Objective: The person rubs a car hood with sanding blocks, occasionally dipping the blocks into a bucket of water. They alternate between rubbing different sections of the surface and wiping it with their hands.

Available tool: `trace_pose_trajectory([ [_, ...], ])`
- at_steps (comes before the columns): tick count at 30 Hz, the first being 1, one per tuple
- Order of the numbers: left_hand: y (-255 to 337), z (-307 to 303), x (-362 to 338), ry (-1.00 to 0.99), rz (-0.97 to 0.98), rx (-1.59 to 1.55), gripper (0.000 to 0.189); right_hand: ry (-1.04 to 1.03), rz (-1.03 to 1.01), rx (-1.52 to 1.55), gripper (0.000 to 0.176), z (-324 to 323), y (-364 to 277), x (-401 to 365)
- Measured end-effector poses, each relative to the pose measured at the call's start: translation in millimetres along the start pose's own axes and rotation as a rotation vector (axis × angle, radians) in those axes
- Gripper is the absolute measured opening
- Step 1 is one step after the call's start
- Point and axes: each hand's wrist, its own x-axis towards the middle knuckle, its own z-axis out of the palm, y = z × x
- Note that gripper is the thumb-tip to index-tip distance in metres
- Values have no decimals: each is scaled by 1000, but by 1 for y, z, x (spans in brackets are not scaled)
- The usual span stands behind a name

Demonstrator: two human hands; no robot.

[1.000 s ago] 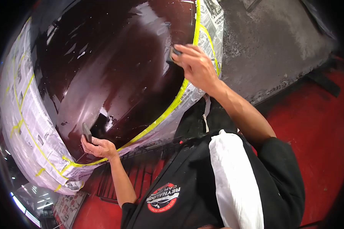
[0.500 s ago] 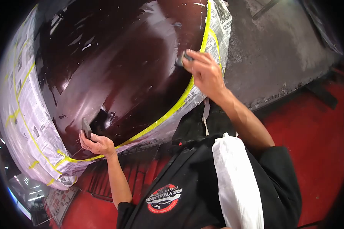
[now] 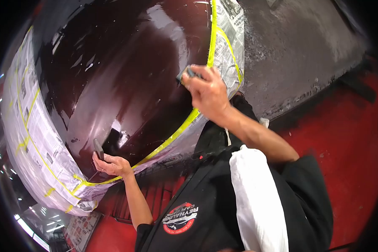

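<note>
1. Maroon and wet-glossy: found a curved car panel (image 3: 126, 75), edged with yellow tape (image 3: 174, 132) and newspaper masking (image 3: 33, 138).
2. Found the right grip (image 3: 206, 91) clenched on a small dark block (image 3: 185, 74), set against the panel just beside the taped right edge.
3. Found the left grip (image 3: 112, 164) low on the panel, grasping a second dark block (image 3: 98, 149) held upright near the lower tape line, well apart from the first.
4. Noted a white cloth (image 3: 256, 197) draped over the black-shirted shoulder, with red floor (image 3: 344, 126) beneath.
</note>
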Motion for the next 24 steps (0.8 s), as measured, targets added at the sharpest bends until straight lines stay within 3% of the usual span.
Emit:
trace_pose_trajectory([
  [6,-2,-3,0,-10,20,7,30,37,53,-109,16,1,14,24],
  [10,-1,-4,-1,-18,-7,13,31,-39,45,23,22,0,-17,-5],
  [13,0,-5,-1,-24,4,-15,31,119,123,-86,18,9,10,27],
  [17,0,-4,-1,-12,12,-3,31,2,68,32,22,7,-20,-16],
  [21,-1,-7,-3,-19,19,12,30,97,99,-67,16,6,17,33],
  [24,-2,-5,1,-11,49,22,30,37,75,-2,17,6,-17,-3],
])
